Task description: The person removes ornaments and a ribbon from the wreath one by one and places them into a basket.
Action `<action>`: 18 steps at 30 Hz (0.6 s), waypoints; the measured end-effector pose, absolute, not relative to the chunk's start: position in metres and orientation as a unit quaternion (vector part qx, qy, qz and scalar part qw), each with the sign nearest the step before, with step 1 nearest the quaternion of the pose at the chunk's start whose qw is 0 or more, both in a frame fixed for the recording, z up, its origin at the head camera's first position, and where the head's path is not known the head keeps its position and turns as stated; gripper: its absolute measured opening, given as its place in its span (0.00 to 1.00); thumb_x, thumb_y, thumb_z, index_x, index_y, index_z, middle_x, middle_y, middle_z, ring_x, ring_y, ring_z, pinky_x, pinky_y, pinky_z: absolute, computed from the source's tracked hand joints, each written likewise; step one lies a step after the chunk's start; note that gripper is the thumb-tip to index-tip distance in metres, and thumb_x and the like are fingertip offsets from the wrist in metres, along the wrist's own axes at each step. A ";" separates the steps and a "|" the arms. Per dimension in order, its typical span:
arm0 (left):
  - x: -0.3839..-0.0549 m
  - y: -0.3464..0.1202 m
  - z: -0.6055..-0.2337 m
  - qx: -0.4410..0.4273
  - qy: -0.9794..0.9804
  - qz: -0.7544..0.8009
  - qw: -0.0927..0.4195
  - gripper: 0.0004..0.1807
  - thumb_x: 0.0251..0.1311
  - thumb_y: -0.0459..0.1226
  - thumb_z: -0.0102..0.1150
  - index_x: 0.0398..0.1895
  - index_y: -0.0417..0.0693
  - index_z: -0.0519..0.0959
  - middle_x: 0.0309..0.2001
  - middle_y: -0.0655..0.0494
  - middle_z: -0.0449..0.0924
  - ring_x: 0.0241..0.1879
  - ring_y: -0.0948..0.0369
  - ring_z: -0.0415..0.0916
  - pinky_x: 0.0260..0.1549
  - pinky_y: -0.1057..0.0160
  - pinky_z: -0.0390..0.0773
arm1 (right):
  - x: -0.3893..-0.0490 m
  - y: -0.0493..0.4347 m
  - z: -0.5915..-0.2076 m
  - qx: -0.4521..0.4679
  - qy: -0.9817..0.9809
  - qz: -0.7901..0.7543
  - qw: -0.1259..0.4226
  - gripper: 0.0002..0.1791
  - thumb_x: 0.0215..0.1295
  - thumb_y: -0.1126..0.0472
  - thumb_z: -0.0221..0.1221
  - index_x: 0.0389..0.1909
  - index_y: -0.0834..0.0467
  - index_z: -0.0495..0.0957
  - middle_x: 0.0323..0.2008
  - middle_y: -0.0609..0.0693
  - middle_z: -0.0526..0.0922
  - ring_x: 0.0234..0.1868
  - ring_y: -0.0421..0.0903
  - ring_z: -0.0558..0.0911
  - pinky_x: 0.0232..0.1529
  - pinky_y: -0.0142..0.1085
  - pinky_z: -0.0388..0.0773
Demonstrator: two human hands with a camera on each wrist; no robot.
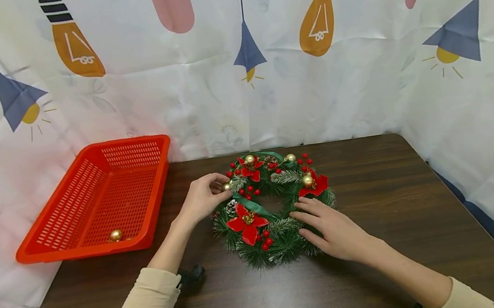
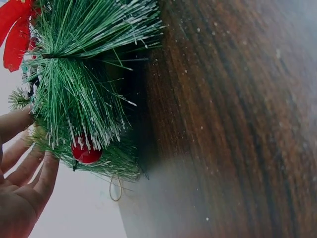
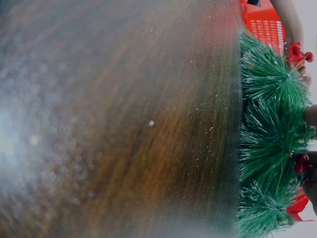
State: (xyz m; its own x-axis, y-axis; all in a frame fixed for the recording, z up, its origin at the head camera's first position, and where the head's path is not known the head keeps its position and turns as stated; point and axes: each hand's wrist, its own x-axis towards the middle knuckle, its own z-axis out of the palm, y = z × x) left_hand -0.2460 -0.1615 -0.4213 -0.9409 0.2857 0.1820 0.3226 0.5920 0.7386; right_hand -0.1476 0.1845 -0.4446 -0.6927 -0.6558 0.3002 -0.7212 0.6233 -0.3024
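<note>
A green wreath (image 1: 288, 243) lies on the table, dressed with red poinsettia flowers (image 1: 247, 222), red berries, pinecones, a green ribbon (image 1: 254, 206) and several gold balls. At its left side, my left hand (image 1: 206, 197) pinches a small gold ball (image 1: 227, 186) between thumb and fingers, among the frosted sprigs. My right hand (image 1: 335, 229) rests on the wreath's right front, fingers spread over the needles. In the left wrist view, the left hand (image 2: 22, 193) reaches behind the needles near a red berry (image 2: 86, 151); its fingertips are partly hidden.
A red plastic basket (image 1: 160, 208) stands at the left of the brown table (image 1: 390, 197), with a gold ball (image 1: 116, 235) inside near its front. Behind the table hangs a white curtain (image 1: 202, 102) printed with lamps and bulbs.
</note>
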 end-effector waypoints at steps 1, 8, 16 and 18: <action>-0.246 -0.161 -0.422 -0.168 -0.891 -0.422 0.021 0.14 0.62 0.34 0.72 0.50 0.43 0.84 0.44 0.51 0.84 0.42 0.55 0.82 0.44 0.53 0.83 | -0.147 0.184 -0.445 0.383 -0.898 0.203 0.080 0.26 0.76 0.52 0.59 0.70 0.59 0.75 0.71 0.60 0.70 0.76 0.56 0.63 0.71 0.55 0.63; -0.245 -0.163 -0.418 -0.160 -0.880 -0.447 0.018 0.14 0.63 0.33 0.71 0.51 0.44 0.84 0.45 0.51 0.83 0.42 0.54 0.81 0.46 0.53 0.83 | -0.147 0.184 -0.445 0.382 -0.898 0.205 0.077 0.26 0.76 0.52 0.59 0.70 0.59 0.75 0.71 0.61 0.70 0.76 0.56 0.62 0.71 0.55 0.63; -0.244 -0.168 -0.405 -0.166 -0.875 -0.452 0.047 0.13 0.63 0.32 0.69 0.51 0.42 0.84 0.45 0.50 0.83 0.41 0.54 0.82 0.44 0.53 0.83 | -0.147 0.185 -0.444 0.383 -0.898 0.203 0.082 0.26 0.76 0.52 0.60 0.69 0.59 0.75 0.71 0.61 0.70 0.76 0.57 0.63 0.71 0.55 0.63; -0.244 -0.168 -0.403 -0.166 -0.874 -0.453 0.052 0.13 0.63 0.31 0.69 0.51 0.41 0.84 0.44 0.49 0.83 0.40 0.55 0.82 0.42 0.54 0.84 | -0.147 0.185 -0.444 0.383 -0.898 0.202 0.082 0.26 0.76 0.52 0.60 0.69 0.59 0.75 0.71 0.61 0.70 0.76 0.57 0.63 0.71 0.55 0.63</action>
